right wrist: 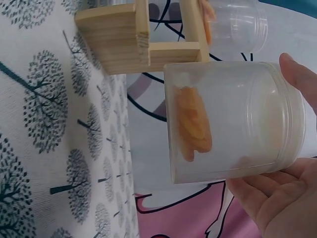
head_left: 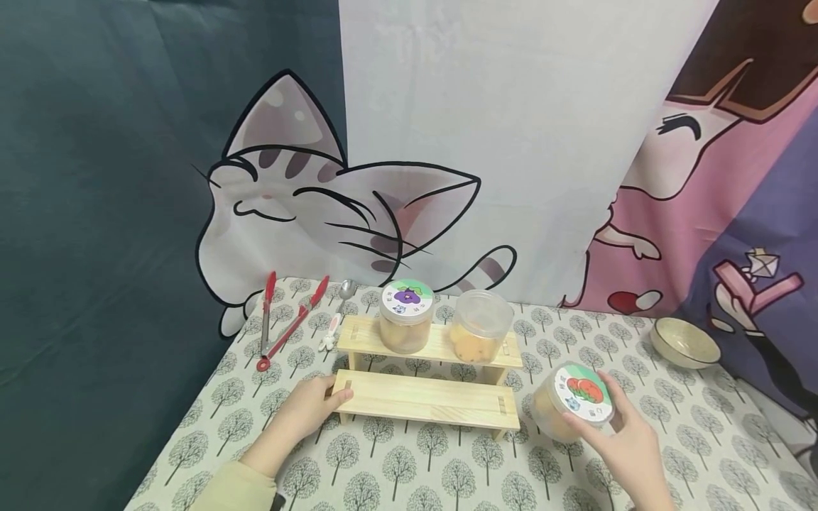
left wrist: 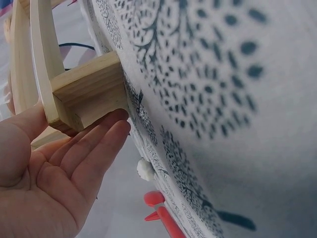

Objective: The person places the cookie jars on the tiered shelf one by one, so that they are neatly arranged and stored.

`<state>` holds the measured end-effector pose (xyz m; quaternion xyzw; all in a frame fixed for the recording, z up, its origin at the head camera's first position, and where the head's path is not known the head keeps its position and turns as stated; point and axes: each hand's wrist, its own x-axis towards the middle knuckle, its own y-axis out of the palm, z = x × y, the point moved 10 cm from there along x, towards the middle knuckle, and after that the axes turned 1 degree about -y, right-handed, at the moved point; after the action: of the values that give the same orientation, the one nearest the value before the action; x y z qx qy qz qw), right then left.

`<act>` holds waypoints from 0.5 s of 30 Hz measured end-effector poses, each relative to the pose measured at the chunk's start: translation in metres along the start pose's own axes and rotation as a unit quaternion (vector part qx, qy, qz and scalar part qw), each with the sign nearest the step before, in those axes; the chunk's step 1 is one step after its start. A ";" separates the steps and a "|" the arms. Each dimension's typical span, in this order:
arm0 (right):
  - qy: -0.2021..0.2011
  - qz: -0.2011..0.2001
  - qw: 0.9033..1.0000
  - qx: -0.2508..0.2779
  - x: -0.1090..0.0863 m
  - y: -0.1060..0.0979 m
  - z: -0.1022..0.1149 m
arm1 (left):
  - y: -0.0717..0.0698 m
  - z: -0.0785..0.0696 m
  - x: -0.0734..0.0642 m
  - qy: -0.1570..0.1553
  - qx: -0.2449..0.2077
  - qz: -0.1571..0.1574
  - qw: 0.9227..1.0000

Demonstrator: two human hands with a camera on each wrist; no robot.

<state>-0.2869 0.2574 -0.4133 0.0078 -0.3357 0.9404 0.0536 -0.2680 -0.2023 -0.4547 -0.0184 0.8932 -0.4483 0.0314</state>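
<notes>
In the head view, my left hand [head_left: 308, 410] grips the left end of the lower step of a two-tier wooden rack [head_left: 422, 399]. The left wrist view has the thumb on one face of the board and the fingers along the leg [left wrist: 94, 89]. To the right of the rack, my right hand [head_left: 629, 443] holds a clear plastic jar [head_left: 554, 411] by its lid, which bears a red tomato-like picture. An orange piece [right wrist: 192, 124] shows inside it. On the upper tier stand a jar with a purple-pictured lid [head_left: 406, 319] and a jar with a clear top [head_left: 481, 326].
Red-handled tongs [head_left: 287, 326] lie spread at the back left, beside a spoon [head_left: 337, 316] with a rabbit-shaped handle. A bowl [head_left: 685, 343] sits at the far right. The tree-print cloth [head_left: 396, 468] covers the table, and a cartoon curtain [head_left: 530, 142] hangs behind.
</notes>
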 end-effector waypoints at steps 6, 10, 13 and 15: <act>-0.014 -0.003 1.000 -0.005 -0.002 -0.003 0.009 | 0.000 0.001 0.001 0.002 0.003 -0.002 1.000; -0.031 -0.003 0.999 -0.008 -0.004 -0.003 0.019 | 0.000 0.000 0.000 0.004 0.003 -0.001 1.000; -0.036 0.001 0.999 -0.011 -0.006 -0.002 0.023 | 0.000 -0.001 0.000 0.005 0.003 -0.002 1.000; -0.038 0.005 0.999 -0.010 -0.006 0.000 0.026 | -0.001 -0.001 0.000 0.007 0.003 -0.003 1.000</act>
<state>-0.2813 0.2407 -0.3933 0.0416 -0.3466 0.9364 0.0357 -0.2676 -0.2017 -0.4536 -0.0176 0.8921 -0.4509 0.0238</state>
